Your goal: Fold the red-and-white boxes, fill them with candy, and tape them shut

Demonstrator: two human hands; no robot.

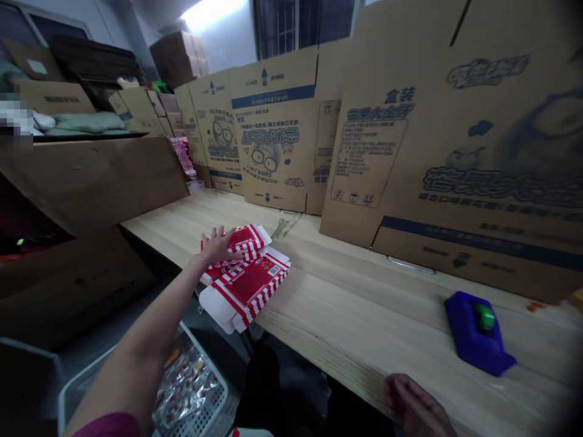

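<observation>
My left hand [217, 247] lies with spread fingers on a red-and-white striped carton [246, 238] at the table's front left. Below that carton and nearer the edge is another striped carton [252, 281], with white end flaps sticking out and a barcode on its face. More red-and-white card shows under my hand, partly hidden. My right hand [416, 405] is at the front edge of the table, cut off by the bottom of the view. Its fingers are curled close together, and nothing shows in them. The nearest thing to it is a blue tape dispenser [478, 334] with a green roll.
Large printed cardboard boxes [277, 139] stand along the back of the wooden table [346, 303]. A white plastic basket [221, 394] of small wrapped packets sits below the table at left. A big brown carton [91, 176] borders the table's left end.
</observation>
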